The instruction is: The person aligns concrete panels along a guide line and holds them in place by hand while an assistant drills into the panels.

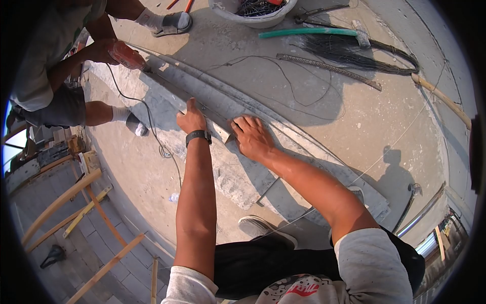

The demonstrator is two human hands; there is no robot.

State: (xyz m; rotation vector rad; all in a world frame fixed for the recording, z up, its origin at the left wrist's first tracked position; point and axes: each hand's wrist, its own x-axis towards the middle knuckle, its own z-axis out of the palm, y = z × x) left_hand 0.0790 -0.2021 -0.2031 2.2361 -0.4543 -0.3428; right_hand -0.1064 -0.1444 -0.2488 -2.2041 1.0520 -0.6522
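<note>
A long grey metal-like channel (167, 87) runs diagonally over pale, dusty boards (238, 185). My left hand (192, 119), with a dark watch at the wrist, grips the channel's near edge, thumb pointing up. Close to the channel's lower right end, my right hand (251, 136) rests on it with fingers bent over the surface. At the upper left, a co-worker holds a red power tool (126, 55) against the channel's far end. The tool's dark cord (148, 109) hangs down across the boards.
A white bucket (255, 20) of dark metal pieces stands at the top. Right of it lie a green hose (309, 32), bundled wire (349, 53) and a ribbed bar (329, 70). Wooden strips (66, 202) are at lower left; a hammer-like tool (407, 202) lies right.
</note>
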